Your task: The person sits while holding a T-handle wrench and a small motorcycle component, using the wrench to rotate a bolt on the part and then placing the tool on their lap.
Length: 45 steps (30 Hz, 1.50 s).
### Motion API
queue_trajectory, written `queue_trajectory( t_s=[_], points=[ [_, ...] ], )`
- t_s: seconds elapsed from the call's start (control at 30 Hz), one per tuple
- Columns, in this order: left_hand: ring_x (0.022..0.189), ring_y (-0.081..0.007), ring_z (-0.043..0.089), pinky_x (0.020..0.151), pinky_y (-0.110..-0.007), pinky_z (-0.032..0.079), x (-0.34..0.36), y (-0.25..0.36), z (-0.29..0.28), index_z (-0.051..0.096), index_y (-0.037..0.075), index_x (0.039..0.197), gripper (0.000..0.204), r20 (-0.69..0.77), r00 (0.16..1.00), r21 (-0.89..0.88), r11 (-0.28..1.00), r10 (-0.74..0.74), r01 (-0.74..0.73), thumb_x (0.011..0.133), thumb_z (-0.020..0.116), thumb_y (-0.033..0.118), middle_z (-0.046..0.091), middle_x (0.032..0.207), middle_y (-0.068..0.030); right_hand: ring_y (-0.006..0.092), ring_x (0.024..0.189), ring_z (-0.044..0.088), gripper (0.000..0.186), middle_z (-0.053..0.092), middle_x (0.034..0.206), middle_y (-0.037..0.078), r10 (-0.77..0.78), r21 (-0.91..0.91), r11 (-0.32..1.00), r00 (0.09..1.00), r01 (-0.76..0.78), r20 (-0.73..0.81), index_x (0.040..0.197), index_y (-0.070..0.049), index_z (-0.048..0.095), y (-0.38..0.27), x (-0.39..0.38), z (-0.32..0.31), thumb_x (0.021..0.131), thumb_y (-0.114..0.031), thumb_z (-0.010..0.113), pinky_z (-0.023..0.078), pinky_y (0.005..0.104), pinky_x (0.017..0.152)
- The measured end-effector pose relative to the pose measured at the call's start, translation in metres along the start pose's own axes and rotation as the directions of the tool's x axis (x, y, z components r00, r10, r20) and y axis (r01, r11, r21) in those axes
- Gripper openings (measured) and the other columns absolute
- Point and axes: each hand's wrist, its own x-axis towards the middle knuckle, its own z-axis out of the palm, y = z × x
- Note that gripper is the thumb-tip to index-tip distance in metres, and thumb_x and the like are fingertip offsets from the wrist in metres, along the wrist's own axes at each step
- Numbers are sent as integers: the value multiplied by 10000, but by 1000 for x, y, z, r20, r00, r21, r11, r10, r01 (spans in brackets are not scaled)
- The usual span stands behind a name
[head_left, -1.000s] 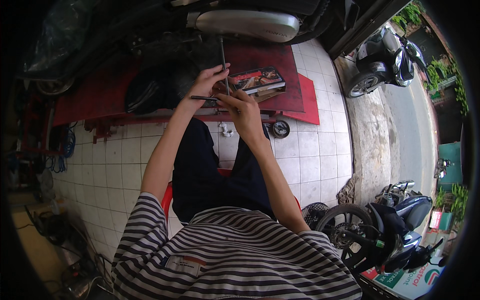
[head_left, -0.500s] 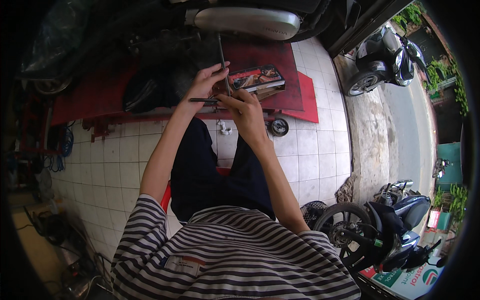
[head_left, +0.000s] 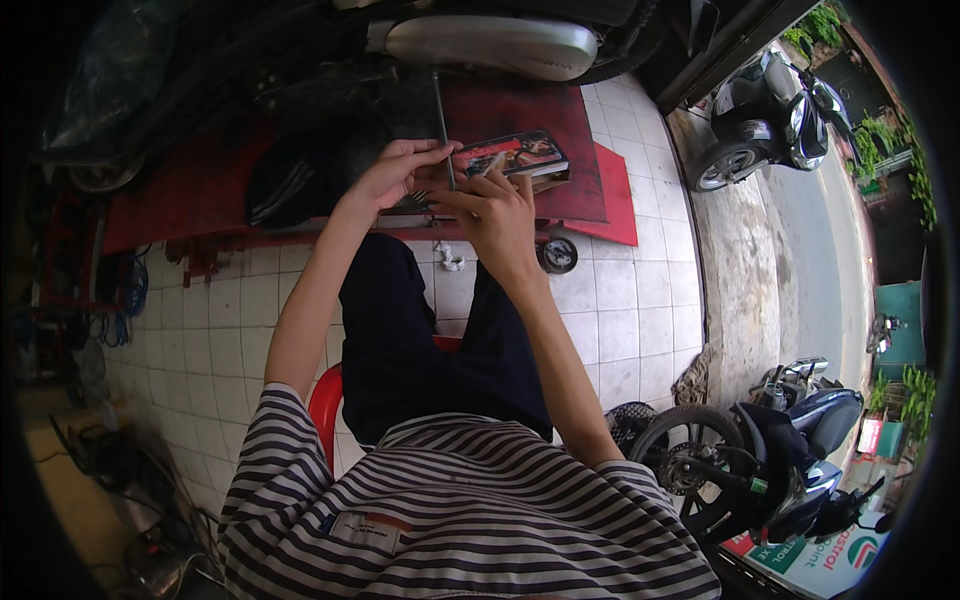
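Note:
A long metal T-handle wrench [head_left: 441,115] slants from under the motorcycle's silver cover down between my hands. My left hand [head_left: 385,177] is closed lightly round its shaft, thumb and fingers pinched near the middle. At the near end, my right hand [head_left: 490,215] has its fingers bent against the crossbar, which is blurred and partly hidden. Just beyond my right hand lies a box with a dark and red printed lid [head_left: 515,152], set on the red lift platform [head_left: 520,105]. The wrench's far tip is lost in shadow under the motorcycle.
The motorcycle's silver cover [head_left: 490,48] overhangs the platform. A round dark part [head_left: 558,255] and a crumpled white scrap [head_left: 452,258] lie on the tiles. I sit on a red stool [head_left: 325,408]. Parked motorbikes [head_left: 775,130] stand at the right.
The wrench's crossbar, clearly seen pointing left before, has turned and is now blurred. My left hand has shifted slightly left and down, and my right fingers have spread a little.

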Motion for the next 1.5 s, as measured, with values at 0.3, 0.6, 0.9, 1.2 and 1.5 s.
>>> queue_trajectory(
  t_s=[0.3,0.6,0.9,1.2,1.5],
  points=[
    [936,-247,722,850,-342,598,13,-11,-9,603,-45,1193,320,14,998,10,998,-55,55,993,602,205,705,1044,-157,180,853,520,324,568,842,-7,47,-162,982,954,-99,-295,1105,-235,750,-31,-32,18,786,-189,786,408,356,786],
    [1010,-307,704,863,-362,608,8,-2,-3,574,-85,1207,326,18,1000,-62,998,-20,21,998,579,166,682,1123,-206,31,599,446,442,475,673,-46,488,821,168,770,-545,411,1447,-61,479,-12,-56,63,1050,-252,515,343,220,520],
    [1086,-365,668,915,-380,602,15,-5,-4,488,-118,1238,309,43,999,-119,993,-23,28,1005,531,81,644,1200,-258,29,538,375,567,486,691,-15,565,926,99,787,-363,248,1583,-106,172,-33,-32,19,1084,-234,408,245,181,475],
    [1165,-384,621,978,-379,572,19,-5,-11,458,-131,1270,325,85,996,-117,992,-32,42,999,518,38,582,1282,-287,49,504,396,623,597,711,63,372,815,-70,743,-575,556,1589,-94,86,-50,-61,79,1090,-320,383,319,203,465],
    [1156,-386,629,993,-398,560,21,-12,-9,466,-119,1265,308,44,999,-146,989,11,-4,994,514,20,599,1263,-269,60,513,396,688,431,611,-12,543,952,132,823,-278,165,1586,-73,10,-43,-48,41,1068,-200,445,413,212,537]
  ],
)
